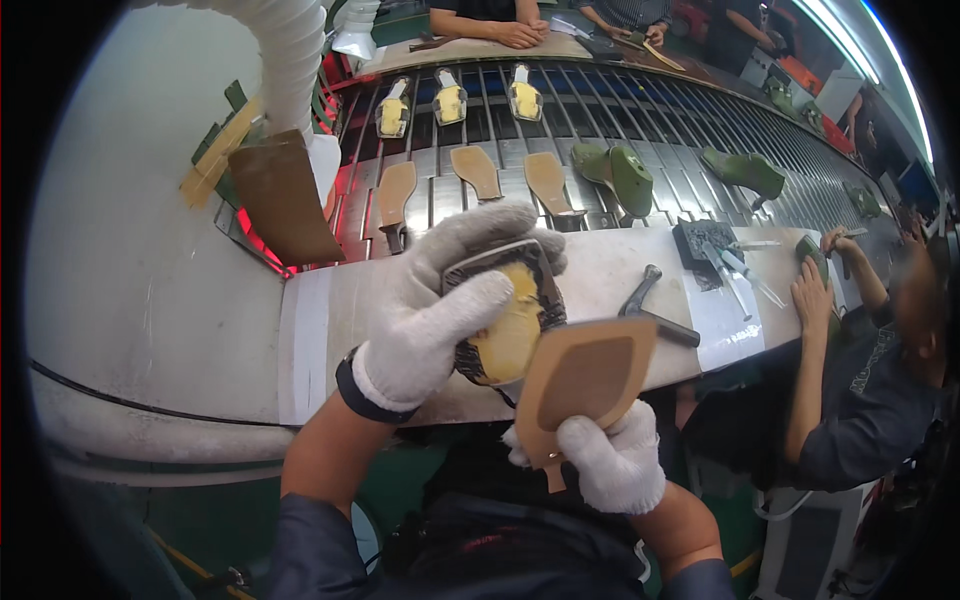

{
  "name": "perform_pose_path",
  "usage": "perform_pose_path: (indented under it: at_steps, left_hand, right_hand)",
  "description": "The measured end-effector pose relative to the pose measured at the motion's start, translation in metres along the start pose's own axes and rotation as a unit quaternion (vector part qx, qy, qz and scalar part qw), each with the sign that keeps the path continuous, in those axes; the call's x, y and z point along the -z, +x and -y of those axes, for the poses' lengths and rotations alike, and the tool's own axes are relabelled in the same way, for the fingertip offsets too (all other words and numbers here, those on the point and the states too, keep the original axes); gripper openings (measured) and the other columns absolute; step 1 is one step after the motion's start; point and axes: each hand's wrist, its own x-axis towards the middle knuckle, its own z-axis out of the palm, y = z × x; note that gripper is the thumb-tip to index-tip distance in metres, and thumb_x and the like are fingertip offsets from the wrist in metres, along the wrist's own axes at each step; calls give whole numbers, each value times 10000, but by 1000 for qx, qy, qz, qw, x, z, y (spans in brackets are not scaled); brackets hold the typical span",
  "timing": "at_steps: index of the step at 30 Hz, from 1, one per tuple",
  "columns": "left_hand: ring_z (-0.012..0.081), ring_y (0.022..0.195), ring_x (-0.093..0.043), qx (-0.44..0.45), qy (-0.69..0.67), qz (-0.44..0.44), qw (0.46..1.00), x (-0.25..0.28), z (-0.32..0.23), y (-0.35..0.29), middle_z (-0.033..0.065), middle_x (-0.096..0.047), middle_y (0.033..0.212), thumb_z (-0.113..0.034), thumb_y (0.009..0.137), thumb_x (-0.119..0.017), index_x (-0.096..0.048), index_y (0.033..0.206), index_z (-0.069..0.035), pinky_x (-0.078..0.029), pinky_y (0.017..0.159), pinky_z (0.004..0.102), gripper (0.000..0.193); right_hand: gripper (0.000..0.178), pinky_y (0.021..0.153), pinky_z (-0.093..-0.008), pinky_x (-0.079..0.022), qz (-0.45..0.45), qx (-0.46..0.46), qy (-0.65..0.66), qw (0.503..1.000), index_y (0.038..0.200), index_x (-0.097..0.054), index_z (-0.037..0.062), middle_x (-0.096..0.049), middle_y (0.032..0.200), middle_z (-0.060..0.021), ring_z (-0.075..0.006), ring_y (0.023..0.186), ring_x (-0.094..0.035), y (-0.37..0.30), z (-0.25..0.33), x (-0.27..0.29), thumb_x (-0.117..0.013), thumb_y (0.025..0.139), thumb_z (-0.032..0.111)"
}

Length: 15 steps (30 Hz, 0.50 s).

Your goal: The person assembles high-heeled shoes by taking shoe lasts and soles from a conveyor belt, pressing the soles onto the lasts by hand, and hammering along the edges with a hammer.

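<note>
Closest to the camera, a tan sole (590, 385) with a darker inner patch stands tilted in the right grip (615, 462), a white-gloved hand pinching its narrow lower end, thumb on the near face. Just beyond it, the left grip (420, 315), gloved as well, is closed round a yellow-bottomed shoe (508, 335) with a black edge, the thumb lying across the yellow part. In this view the sole overlaps the shoe's lower right side; whether the two touch cannot be told. Both are held up over the near edge of a pale desk (590, 270). On the desk, to the right of the shoe, lies a hammer (678, 331), and farther right a dark block (697, 241) and some syringes (736, 265) lie on or beside a white sheet (728, 338). Behind the desk, a slatted metal conveyor (432, 188) carries a row of three more tan soles, three yellow-bottomed shoes behind them, and green shoe forms (630, 182) toward the right. White hose (285, 60) hangs at the upper left above a brown board (283, 200). At the right, a co-worker's hand (812, 292) rests near another green form.
</note>
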Motion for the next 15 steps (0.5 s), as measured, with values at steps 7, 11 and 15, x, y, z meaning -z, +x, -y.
perform_pose_path:
  at_steps: [7,11,15]
  left_hand:
    - [395,1354,-700,10,-52,13,999,-6,2,-10,288,-691,1459,-225,1103,-590,-573,1518,93,-558,1186,503,523]
    - [356,1397,-674,41,3,50,998,1,-2,-15,257,-675,1499,-442,871,-919,-567,1554,60,-530,1214,505,918]
    - [349,1429,-654,6,45,97,994,9,2,-17,253,-658,1535,-369,747,-1030,-549,1581,51,-518,1222,510,1051]
  right_hand:
    - [494,867,-376,-672,4,-55,-71,996,1394,-668,-105,-813,1134,-201,-242,966,-810,26,2,-7,-611,1141,315]
    - [401,501,-252,-506,-49,-3,-92,995,1036,-823,-27,-723,684,-17,-44,568,-632,26,-2,-16,-700,1120,345]
    - [382,479,-245,-474,-42,-22,-119,992,966,-818,-23,-688,625,-4,-38,527,-600,22,-5,-13,-721,1109,319]
